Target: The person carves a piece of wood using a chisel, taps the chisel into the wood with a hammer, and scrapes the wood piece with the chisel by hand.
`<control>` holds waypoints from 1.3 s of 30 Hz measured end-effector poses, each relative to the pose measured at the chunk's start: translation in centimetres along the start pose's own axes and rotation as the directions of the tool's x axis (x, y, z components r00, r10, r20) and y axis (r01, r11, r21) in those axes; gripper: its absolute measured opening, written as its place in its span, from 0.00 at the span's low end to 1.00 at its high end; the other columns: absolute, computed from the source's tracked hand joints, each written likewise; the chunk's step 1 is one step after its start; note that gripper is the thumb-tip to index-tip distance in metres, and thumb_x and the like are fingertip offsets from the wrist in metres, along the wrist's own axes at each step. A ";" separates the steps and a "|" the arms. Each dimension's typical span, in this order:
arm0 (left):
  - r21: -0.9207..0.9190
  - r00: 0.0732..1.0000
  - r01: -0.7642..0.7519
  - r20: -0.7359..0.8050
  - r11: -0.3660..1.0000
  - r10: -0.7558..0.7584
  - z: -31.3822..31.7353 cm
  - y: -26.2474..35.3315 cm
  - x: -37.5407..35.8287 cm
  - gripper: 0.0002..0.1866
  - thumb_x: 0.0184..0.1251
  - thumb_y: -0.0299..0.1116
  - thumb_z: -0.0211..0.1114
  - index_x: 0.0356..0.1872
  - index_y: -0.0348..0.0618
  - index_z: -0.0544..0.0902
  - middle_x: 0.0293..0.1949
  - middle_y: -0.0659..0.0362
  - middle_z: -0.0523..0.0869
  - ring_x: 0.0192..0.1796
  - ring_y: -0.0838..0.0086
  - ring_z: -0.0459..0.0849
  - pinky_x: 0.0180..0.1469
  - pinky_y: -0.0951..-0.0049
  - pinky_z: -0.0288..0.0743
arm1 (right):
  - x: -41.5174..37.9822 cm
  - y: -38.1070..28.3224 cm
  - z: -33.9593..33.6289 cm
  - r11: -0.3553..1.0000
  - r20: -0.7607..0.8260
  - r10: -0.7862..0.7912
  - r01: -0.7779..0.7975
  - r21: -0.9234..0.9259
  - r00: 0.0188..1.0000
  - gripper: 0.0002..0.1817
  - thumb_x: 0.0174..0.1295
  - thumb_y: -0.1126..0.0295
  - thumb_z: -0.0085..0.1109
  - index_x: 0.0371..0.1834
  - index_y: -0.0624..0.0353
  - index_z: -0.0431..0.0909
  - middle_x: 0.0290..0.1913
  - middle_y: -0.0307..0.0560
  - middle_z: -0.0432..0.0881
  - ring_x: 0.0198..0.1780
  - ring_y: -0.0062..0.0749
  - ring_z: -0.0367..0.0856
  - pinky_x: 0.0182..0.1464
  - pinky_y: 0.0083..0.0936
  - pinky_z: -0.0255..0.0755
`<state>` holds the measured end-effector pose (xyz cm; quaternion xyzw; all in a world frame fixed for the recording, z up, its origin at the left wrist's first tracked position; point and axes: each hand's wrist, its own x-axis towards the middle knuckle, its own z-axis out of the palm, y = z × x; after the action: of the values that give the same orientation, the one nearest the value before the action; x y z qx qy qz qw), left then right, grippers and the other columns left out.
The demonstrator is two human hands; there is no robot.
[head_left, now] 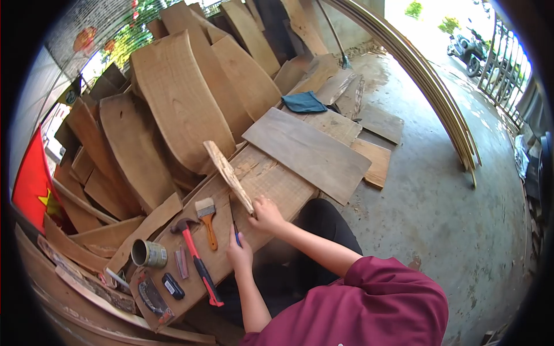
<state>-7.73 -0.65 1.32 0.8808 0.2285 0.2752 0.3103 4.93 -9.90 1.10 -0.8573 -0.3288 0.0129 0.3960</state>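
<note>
It's rough, splintery wood on the strip [230, 179], a glossy wooden brush handle [211, 233], there a smooth matt wooden board [309, 153], and matt cloth rag [304, 102]!

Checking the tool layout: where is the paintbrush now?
In the head view, the paintbrush lies left of centre on the wooden bench, between the hammer and the left hand.

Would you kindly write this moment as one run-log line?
left hand: holds blue-handled tool | right hand: grips wood strip | bench: hammer, brush, metal can
</note>
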 end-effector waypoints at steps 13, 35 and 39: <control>-0.111 0.996 0.080 0.048 0.991 -0.075 -0.6 -0.6 0.4 0.19 0.67 0.35 0.56 0.55 0.34 0.77 0.46 0.39 0.82 0.50 0.49 0.82 0.52 0.59 0.74 | 0.1 -0.4 3.2 0.938 -0.319 -0.014 0.123 0.324 0.948 0.35 0.60 0.67 0.60 0.70 0.61 0.57 0.53 0.64 0.76 0.53 0.56 0.77 0.54 0.37 0.71; 0.090 0.997 -0.049 -0.055 0.995 0.054 -2.1 3.5 8.0 0.19 0.66 0.34 0.56 0.55 0.37 0.78 0.30 0.41 0.83 0.33 0.49 0.83 0.38 0.56 0.76 | 0.3 -0.2 3.0 0.958 -0.322 -0.079 0.162 0.237 0.943 0.35 0.57 0.76 0.55 0.70 0.64 0.55 0.42 0.66 0.79 0.41 0.57 0.81 0.41 0.40 0.75; 0.152 0.990 -0.073 -0.110 0.986 0.091 -0.7 4.0 8.0 0.18 0.66 0.33 0.55 0.55 0.37 0.78 0.31 0.41 0.83 0.32 0.51 0.83 0.37 0.57 0.77 | 0.5 -0.2 3.1 0.957 -0.345 -0.117 0.199 0.211 0.931 0.35 0.57 0.77 0.54 0.70 0.65 0.55 0.41 0.67 0.80 0.40 0.57 0.81 0.39 0.40 0.75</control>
<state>-1.32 1.40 7.23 0.8924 0.2295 0.3211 0.2187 4.34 -7.51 -0.78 -0.7629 -0.3225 -0.1224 0.5468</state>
